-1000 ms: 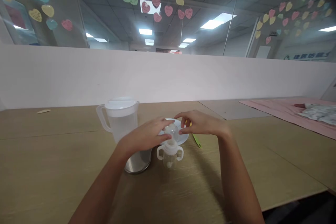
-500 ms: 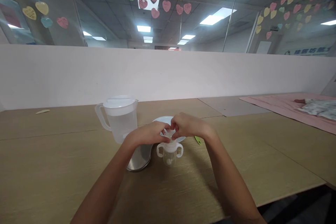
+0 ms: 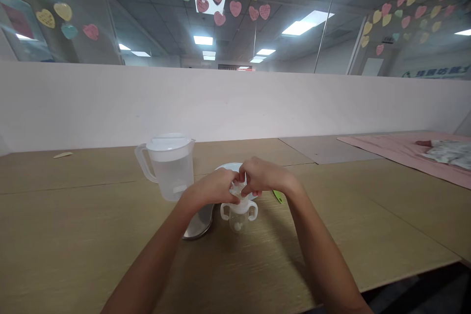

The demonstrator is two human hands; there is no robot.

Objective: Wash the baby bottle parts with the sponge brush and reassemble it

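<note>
A clear baby bottle (image 3: 238,223) with a white collar and two white side handles stands upright on the table. My left hand (image 3: 218,187) comes in from the left, fingers closed around the bottle's clear top (image 3: 237,189). From the other side my right hand (image 3: 263,176) pinches that same top, its fingertips close to the left ones. Fingers partly hide the top, so whether it is a cap or a teat is unclear. Behind the hands lies a pale plate (image 3: 228,166), mostly covered. A round metal tray or dish (image 3: 200,223) shows under my left wrist.
A lidded translucent pitcher (image 3: 172,176) stands left of the hands. A green handle-like piece (image 3: 277,196) lies right of the plate. At the far right is a pink cloth (image 3: 393,149) with patterned fabric on it. A white wall (image 3: 228,103) borders the table's back.
My left hand has shifted slightly at the bottle's top and its fingers sit a little lower. The right hand stays nearly in place. The whole view has moved slightly.
</note>
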